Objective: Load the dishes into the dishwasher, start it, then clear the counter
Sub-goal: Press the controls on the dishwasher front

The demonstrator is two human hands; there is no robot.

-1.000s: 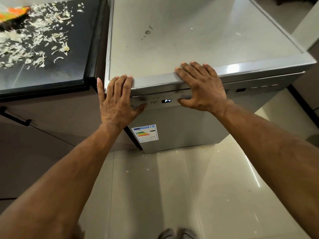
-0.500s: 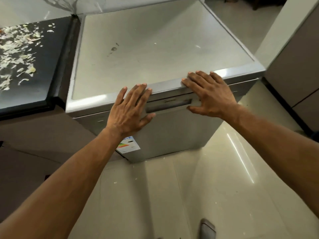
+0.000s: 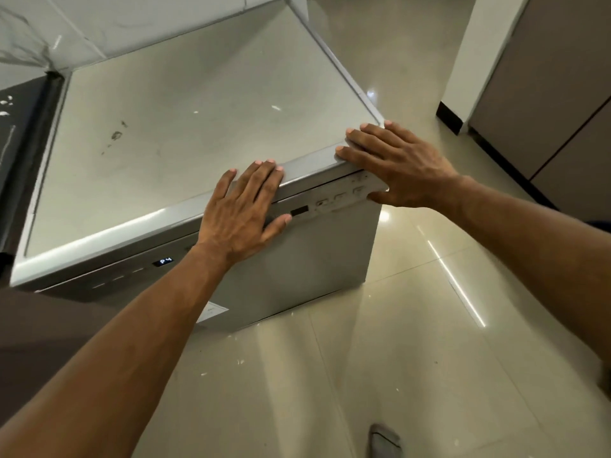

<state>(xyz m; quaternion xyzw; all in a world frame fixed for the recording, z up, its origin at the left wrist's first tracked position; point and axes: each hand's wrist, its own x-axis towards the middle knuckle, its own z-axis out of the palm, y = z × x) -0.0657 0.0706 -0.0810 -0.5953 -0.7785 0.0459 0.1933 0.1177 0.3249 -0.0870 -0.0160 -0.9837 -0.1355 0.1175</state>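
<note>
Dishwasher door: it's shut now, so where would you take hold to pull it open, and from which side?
Judging from this view, take the top front edge of the dishwasher door, at the seam under the lid, beside the control panel. Come from the front, fingers hooked over from above. No handle shows. The left hand and right hand rest flat there.

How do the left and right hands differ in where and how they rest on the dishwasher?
The left hand lies near the middle of the dishwasher front edge; the right hand sits at its right front corner. The left thumb reaches toward the dark display window; the right thumb lies beside the buttons. The left fingers point up the picture, the right fingers leftward. Both lie flat, fingers straight, over the top edge.
</note>
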